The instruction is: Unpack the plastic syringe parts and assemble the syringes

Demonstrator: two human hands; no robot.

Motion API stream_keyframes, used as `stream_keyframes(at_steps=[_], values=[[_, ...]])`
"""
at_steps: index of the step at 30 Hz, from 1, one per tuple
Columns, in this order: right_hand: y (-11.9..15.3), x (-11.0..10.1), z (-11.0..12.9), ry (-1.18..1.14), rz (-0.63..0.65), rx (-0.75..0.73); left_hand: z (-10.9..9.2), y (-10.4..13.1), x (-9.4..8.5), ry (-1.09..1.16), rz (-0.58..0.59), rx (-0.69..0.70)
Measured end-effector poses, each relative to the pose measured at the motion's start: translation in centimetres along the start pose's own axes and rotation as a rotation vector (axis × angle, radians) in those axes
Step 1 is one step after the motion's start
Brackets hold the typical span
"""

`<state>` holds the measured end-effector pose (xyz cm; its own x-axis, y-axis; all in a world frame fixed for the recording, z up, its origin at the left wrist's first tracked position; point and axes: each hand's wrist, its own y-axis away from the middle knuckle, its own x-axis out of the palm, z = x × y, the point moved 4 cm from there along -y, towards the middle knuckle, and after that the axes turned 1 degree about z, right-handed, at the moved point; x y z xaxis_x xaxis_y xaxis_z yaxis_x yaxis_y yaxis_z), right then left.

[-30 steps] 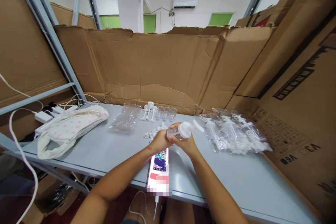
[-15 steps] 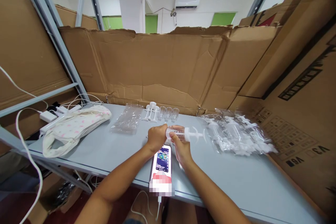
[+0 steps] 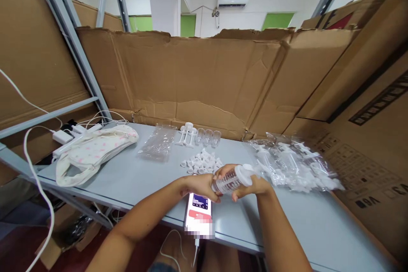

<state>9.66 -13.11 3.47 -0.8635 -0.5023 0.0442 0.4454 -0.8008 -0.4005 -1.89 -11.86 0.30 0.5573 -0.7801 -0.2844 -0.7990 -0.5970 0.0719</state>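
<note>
A clear ribbed plastic cylinder with a white collar [image 3: 230, 179] is held between both hands, tilted up to the right above the table. My left hand [image 3: 200, 185] closes round its lower left end. At the white end, my right hand [image 3: 250, 187] grips the collar side, its fingers partly hidden behind the cylinder. Just behind the hands lies a pile of small white caps [image 3: 202, 162]. A phone [image 3: 198, 214] with a lit screen lies under my left hand, at the table's front edge.
White plungers [image 3: 186, 134] and clear cups [image 3: 208, 137] stand at the back. Flat plastic bags [image 3: 158, 142] lie left of them, then a white cloth bag [image 3: 98, 151] and power strip. Bagged white parts [image 3: 291, 163] lie right. Cardboard [image 3: 197, 76] walls the back.
Both hands have come lower and to the right with the cylinder, whose white end now tips upward. My right hand has shifted to that end. The white caps have come into view.
</note>
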Motion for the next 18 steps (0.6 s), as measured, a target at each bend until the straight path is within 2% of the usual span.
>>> stream_keyframes(at_steps=[2, 3, 5, 7, 9, 10, 12, 14, 16, 18], values=[[0.0, -0.4, 0.2, -0.004, 0.0, 0.051, -0.2, -0.2, 0.2, -0.027, 0.014, 0.024], [-0.2, -0.7, 0.3, -0.006, -0.023, 0.08, -0.3, -0.3, 0.0, -0.061, -0.035, 0.036], [-0.9, -1.1, 0.1, 0.014, -0.105, 0.124, -0.5, -0.4, -1.2, -0.179, -0.262, 0.04], [-1.6, -1.2, -0.5, 0.038, -0.218, 0.15, -0.8, -0.1, -2.7, -0.38, -0.545, 0.014], [-2.1, -0.9, -1.3, -0.004, -0.429, 0.101, -1.2, 0.2, -3.8, -0.637, -0.76, 0.004], [-2.1, -0.5, -1.7, -0.045, -0.515, 0.075, -1.4, 0.3, -4.1, -0.756, -0.823, 0.011], [-2.1, 0.8, -2.5, -0.139, -0.617, 0.053, -1.6, 0.4, -4.5, -0.925, -0.873, 0.019], [-1.9, 2.1, -3.0, -0.219, -0.653, 0.046, -1.5, 0.3, -4.7, -0.99, -0.88, -0.028], [-1.7, 2.8, -3.3, -0.258, -0.672, 0.067, -1.4, 0.3, -4.8, -0.971, -0.848, -0.103], [-1.5, 2.7, -3.3, -0.238, -0.671, 0.084, -1.2, 0.4, -4.9, -0.859, -0.788, -0.147]])
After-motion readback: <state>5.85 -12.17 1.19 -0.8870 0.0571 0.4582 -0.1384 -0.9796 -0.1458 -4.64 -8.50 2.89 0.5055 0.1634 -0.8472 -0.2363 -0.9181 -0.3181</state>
